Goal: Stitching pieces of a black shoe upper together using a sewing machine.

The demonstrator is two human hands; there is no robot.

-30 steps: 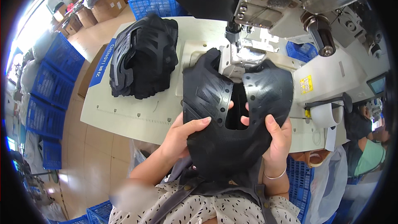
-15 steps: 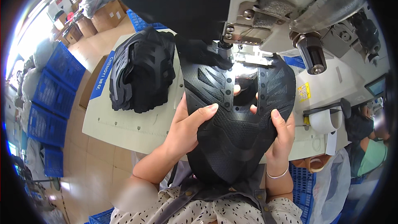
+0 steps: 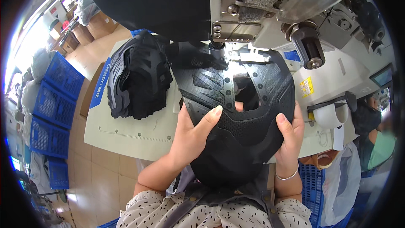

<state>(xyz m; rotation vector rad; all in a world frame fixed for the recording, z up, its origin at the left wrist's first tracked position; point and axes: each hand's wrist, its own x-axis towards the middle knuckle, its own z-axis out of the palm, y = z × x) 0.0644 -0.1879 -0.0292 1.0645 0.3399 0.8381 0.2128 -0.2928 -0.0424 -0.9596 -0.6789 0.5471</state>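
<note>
Between both hands I hold a black shoe upper (image 3: 238,133), with an open slot at its middle bordered by eyelet holes. Its far end reaches under the head of a sewing machine (image 3: 253,29), beside the lit metal presser foot (image 3: 253,57). My left hand (image 3: 192,133) is closed on the left side, thumb on top. My right hand (image 3: 291,133) grips the right side, its thumb also on top. A fingertip shows through the slot; the other fingers are hidden underneath. To the left lies a stack of similar black shoe uppers (image 3: 141,78).
The pale machine table (image 3: 122,137) has a printed ruler along its near edge. Stacked blue crates (image 3: 48,131) stand on the tiled floor at left, cardboard boxes (image 3: 101,25) farther back. At right are a white cup-like holder (image 3: 329,116), a plastic bag (image 3: 341,181) and another person (image 3: 382,147).
The shoe upper has tilted and its slot has narrowed in view. My right hand has shifted slightly right. The machine and table sit a little farther left in the picture.
</note>
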